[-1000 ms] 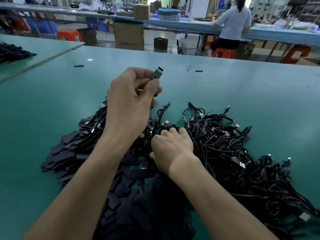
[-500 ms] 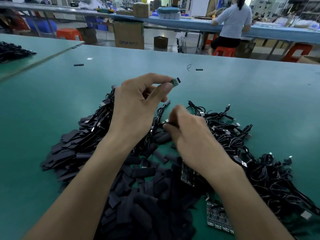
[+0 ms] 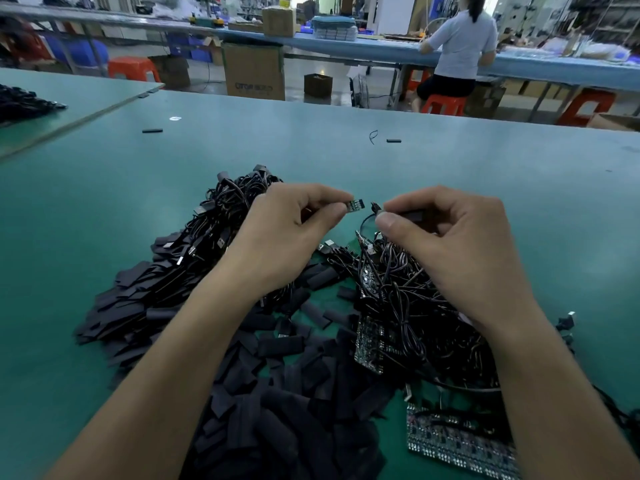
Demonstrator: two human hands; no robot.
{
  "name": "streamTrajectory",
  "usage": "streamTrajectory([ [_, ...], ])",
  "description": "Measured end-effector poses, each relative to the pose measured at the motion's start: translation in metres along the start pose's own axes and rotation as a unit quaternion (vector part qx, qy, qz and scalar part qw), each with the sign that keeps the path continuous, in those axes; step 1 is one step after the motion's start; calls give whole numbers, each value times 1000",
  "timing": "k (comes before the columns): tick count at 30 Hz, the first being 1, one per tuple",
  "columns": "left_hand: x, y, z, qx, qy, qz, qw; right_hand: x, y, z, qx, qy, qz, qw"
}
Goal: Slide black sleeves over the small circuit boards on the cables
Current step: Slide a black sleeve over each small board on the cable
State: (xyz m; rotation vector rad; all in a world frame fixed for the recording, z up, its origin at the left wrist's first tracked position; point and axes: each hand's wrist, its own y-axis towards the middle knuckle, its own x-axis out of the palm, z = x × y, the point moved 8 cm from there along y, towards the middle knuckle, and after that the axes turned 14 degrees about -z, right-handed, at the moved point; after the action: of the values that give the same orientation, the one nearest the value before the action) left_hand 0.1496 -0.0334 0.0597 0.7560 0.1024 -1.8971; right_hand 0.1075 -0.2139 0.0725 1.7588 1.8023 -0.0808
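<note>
**Board and cable end held tip to tip**

The left hand (image 3: 287, 237) pinches a small circuit board (image 3: 355, 205) between thumb and forefinger. The right hand (image 3: 450, 244), fingers curled, pinches a black cable end (image 3: 375, 206) just right of it, apart. Loose sleeves (image 3: 277, 393) lie nearer. The tangled cables below could tug the cable end out of the pinch or skew the meeting.

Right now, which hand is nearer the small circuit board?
Left. The left hand pinches the small circuit board at its left end; the right hand holds a cable end just right of it, not touching.
</note>
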Motion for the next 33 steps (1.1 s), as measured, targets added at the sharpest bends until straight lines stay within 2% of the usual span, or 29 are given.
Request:
streamTrajectory([
  [6,10,1,1,5,-31,-58,998,-8,0,-1,-21,44,25,998],
  [16,7,-1,5,19,-111,-40,993,-16,-1,-4,-47,-40,46,997],
  [21,5,-2,6,24,-142,-26,989,-16,-2,-2,-53,-42,44,997],
  [33,12,-1,5,27,-165,-48,985,-14,-2,-4,-68,-51,48,995],
])
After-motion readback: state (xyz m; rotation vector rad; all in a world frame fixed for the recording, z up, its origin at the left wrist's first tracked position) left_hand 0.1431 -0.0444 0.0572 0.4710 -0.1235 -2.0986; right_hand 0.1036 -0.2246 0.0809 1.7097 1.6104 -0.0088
